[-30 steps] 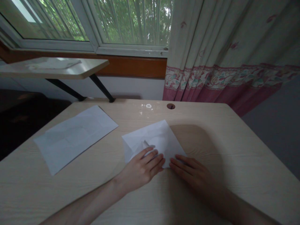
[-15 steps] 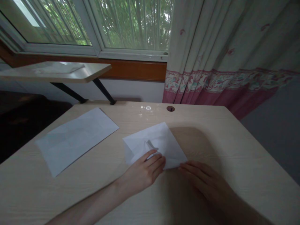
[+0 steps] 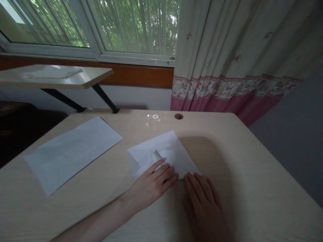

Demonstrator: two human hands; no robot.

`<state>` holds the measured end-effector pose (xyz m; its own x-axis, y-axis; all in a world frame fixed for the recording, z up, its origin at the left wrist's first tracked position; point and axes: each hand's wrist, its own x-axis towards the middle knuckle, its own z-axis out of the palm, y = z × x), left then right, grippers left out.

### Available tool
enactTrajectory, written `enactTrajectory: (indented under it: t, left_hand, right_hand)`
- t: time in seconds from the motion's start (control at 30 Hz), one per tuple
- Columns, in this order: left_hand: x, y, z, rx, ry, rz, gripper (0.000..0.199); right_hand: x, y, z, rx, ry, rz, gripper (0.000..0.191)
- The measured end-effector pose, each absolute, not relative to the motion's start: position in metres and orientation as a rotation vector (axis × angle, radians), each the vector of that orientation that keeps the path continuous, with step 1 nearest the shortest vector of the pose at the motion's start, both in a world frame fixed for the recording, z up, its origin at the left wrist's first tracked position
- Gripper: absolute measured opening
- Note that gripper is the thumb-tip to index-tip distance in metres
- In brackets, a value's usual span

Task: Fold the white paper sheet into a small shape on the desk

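A partly folded sheet of white paper [image 3: 171,148] lies on the desk in front of me, with a small raised crease near its middle. My left hand [image 3: 158,176] rests on the paper's near part, its fingers stretched out and pressing down on it. At the near right corner, my right hand [image 3: 202,196] lies flat, fingertips on the paper's edge and fingers extended. Part of the paper's near edge is hidden beneath both hands.
Flat white paper [image 3: 78,149] lies on the left of the wooden desk [image 3: 252,168]. A raised shelf [image 3: 101,74] on black struts stands at the back left. A round cable hole [image 3: 179,116] sits near the far edge, before a curtain [image 3: 191,87] and window.
My right hand has moved left and turned more upright along the paper's near edge. My left hand stays on the paper, its fingers slightly more spread. The view has shifted a little right.
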<state>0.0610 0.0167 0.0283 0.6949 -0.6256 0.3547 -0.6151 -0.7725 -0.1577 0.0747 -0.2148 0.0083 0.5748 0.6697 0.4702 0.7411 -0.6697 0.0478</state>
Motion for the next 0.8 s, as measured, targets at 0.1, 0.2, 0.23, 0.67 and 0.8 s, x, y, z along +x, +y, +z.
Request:
enactTrajectory:
  t: [0.1,0.2,0.23,0.67,0.8]
  left_hand:
    - [0.061,0.016,0.029,-2.869,1.052,-0.621,0.026]
    - [0.060,0.016,0.028,-2.877,1.037,-0.612,0.026]
    - [0.060,0.017,0.027,-2.879,1.034,-0.609,0.026]
    - [0.059,0.019,0.019,-2.886,0.960,-0.594,0.033]
    - [0.059,0.020,0.020,-2.892,0.917,-0.525,0.037]
  right_hand:
    - [0.070,-0.214,0.003,-2.697,-1.149,-0.666,0.039]
    - [0.068,-0.215,0.000,-2.726,-1.145,-0.655,0.040]
    - [0.067,-0.215,-0.001,-2.728,-1.151,-0.658,0.040]
    - [0.060,-0.218,-0.013,-2.816,-1.032,-0.684,0.043]
    - [0.060,-0.217,-0.012,-2.806,-1.034,-0.689,0.043]
